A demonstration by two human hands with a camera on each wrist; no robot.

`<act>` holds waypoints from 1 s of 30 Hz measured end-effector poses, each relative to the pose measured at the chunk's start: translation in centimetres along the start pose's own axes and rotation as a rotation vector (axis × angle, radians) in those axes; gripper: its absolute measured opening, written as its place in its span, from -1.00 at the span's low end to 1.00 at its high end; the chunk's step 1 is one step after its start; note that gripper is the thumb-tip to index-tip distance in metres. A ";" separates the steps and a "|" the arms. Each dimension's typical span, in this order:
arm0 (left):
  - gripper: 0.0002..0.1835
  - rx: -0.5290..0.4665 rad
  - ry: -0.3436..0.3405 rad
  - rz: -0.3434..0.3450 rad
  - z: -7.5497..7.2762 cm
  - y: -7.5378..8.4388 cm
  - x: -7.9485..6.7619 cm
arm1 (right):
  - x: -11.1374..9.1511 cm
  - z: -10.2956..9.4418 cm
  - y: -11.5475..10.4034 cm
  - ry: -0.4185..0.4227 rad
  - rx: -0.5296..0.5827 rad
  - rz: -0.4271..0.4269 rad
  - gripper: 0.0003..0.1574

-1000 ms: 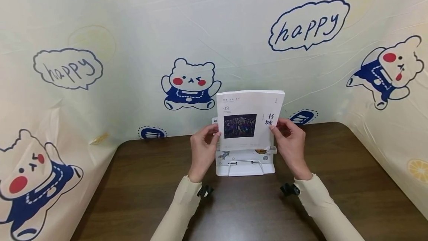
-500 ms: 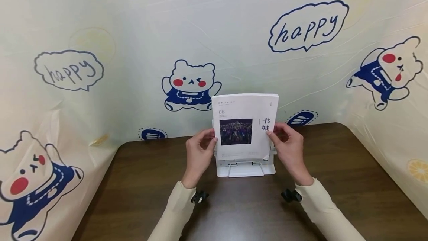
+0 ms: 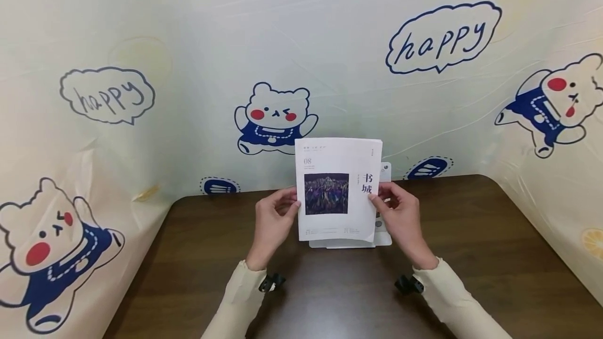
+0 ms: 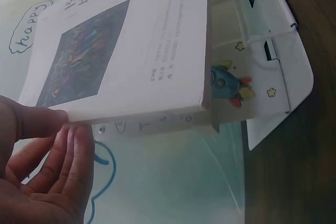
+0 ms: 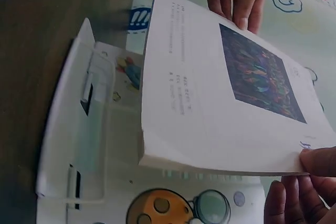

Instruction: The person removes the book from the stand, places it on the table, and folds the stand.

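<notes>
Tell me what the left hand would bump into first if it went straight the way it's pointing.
The book, whose edge the left hand pinches. The white stand behind it may come next, though the depth is unclear.

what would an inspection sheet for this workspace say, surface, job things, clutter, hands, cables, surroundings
surface: brown table, wood-grained, light reflecting near the front
job's things: book held up in front of a white stand, partly hiding it; whether they touch is unclear
clutter: nothing seen
left hand: pinches the book's left edge
right hand: pinches the book's right edge
cables: nothing seen
surroundings: pale cloth behind and at both sides, printed with bears and "happy" bubbles
</notes>
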State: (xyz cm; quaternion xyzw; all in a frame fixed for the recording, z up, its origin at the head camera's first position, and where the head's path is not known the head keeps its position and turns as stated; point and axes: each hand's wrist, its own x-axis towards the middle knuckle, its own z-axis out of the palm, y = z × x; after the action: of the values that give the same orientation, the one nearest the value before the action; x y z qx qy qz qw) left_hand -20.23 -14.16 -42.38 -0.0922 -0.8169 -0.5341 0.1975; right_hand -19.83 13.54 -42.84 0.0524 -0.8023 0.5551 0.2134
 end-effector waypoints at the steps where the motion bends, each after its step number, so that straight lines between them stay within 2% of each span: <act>1: -0.72 0.005 -0.001 -0.006 -0.2 0.0 -0.1 | -0.1 0.1 0.0 -0.004 0.003 0.000 -0.70; 14: -0.73 0.039 -0.026 -0.082 -2.6 -1.3 -1.6 | -1.6 2.2 -0.3 -0.077 0.037 -0.017 -0.78; 30: -0.74 0.087 -0.036 -0.175 -5.1 -2.1 -3.1 | -3.2 4.3 -0.7 -0.141 0.084 -0.022 -0.76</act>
State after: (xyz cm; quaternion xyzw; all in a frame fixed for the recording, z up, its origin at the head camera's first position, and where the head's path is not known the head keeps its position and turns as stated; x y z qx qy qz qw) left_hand -17.04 -19.51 -43.66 -0.0212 -0.8478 -0.5114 0.1390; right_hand -17.92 8.90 -44.80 0.1091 -0.7906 0.5809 0.1603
